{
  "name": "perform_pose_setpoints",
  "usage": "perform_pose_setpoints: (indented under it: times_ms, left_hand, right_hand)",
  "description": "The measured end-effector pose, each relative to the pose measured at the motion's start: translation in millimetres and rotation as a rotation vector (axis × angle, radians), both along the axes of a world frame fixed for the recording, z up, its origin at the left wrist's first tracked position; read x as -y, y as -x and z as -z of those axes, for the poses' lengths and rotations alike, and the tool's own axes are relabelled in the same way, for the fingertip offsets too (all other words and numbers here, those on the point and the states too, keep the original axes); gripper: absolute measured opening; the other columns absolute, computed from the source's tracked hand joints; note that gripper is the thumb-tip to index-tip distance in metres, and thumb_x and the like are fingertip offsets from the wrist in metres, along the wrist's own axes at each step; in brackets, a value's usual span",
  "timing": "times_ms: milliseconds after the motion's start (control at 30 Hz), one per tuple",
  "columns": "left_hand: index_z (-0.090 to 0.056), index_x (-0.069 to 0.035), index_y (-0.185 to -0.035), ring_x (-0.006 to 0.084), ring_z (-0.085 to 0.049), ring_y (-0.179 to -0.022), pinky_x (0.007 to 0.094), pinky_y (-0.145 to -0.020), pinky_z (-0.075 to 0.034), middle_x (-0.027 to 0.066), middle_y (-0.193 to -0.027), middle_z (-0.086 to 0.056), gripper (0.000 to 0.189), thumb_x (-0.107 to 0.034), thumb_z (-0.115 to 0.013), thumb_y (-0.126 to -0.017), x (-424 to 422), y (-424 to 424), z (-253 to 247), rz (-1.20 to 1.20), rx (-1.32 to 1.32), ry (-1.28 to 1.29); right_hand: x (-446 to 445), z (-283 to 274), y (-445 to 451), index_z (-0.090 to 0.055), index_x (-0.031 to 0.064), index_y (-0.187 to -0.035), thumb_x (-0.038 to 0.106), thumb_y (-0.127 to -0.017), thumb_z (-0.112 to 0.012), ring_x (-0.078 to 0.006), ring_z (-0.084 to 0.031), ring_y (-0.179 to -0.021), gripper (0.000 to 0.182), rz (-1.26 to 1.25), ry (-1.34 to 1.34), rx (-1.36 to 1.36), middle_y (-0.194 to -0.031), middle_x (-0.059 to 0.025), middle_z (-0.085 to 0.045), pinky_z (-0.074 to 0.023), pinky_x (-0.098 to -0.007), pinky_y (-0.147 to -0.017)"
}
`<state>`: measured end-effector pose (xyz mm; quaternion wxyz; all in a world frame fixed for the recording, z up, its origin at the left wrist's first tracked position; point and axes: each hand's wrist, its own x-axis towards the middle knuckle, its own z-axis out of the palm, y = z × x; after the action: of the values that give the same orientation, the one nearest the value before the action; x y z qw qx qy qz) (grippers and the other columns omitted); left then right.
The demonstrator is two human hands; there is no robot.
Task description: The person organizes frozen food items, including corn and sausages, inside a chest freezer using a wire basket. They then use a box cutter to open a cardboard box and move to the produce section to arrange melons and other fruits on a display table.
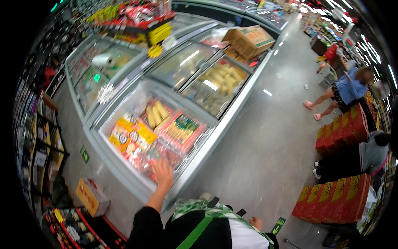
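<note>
My left hand (163, 172) reaches over the near end of a chest freezer (108, 168). Its fingers look spread above clear bags of reddish frozen food (164, 155); blur hides whether they touch. Beside these bags lie yellow-orange printed food packs (132, 132). Farther in are frozen corn cobs (156, 114) and a pink-edged pack with a green label (183, 127). A sliding glass lid (214, 84) covers the section beyond. Low at my right side, my right hand (256, 223) hangs with curled fingers, partly hidden by my clothing, and whether it holds anything is unclear.
An open cardboard box (252, 40) rests on the freezer's far right part. On the right, a person in blue (349, 85) and a person in grey (373, 154) stand near red cartons (334, 199). Another carton (93, 197) sits on the floor at left, near shelving (40, 158).
</note>
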<state>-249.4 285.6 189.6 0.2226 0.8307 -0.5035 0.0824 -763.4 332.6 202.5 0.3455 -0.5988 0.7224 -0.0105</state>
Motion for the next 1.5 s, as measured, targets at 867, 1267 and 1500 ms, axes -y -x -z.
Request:
perform_pose_setpoints:
  times_ms: [867, 1267, 1500]
  left_hand:
    - [-0.052, 0.001, -0.098, 0.0219, -0.054, -0.072, 0.0352, -0.067, -0.043, 0.0102, -0.078, -0.055, 0.029, -0.017, -0.063, -0.078, 310, 33, -26, -0.557, -0.751, 0.562]
    - [-0.047, 0.012, -0.109, 0.0391, -0.051, -0.104, 0.0422, -0.087, -0.040, 0.0308, -0.109, -0.052, 0.066, -0.037, -0.070, -0.071, 420, -152, -9, -0.984, -0.861, 0.386]
    - [-0.047, 0.013, -0.104, 0.0258, -0.059, -0.065, 0.0382, -0.057, -0.046, 0.0172, -0.075, -0.061, 0.057, -0.032, -0.069, -0.076, 406, -178, 58, -0.951, -1.005, 0.340]
  right_hand:
    - [549, 3, -40, -0.063, -0.0009, -0.098, 0.021, -0.074, -0.062, -0.0346, -0.063, -0.074, 0.033, -0.550, 0.162, 0.055, -0.077, -0.0188, -0.064, -0.0503, -0.0386, -0.068]
    - [701, -26, -259, -0.063, 0.0012, -0.093, 0.022, -0.074, -0.062, -0.0303, -0.063, -0.074, 0.028, -1.005, 0.249, 0.204, -0.079, -0.0173, -0.064, -0.0500, -0.0361, -0.066]
    - [769, -37, -385, -0.061, -0.0001, -0.084, 0.017, -0.074, -0.060, -0.0337, -0.058, -0.062, 0.020, -1.259, 0.247, 0.193, -0.066, -0.0167, -0.059, -0.0467, -0.0393, -0.059]
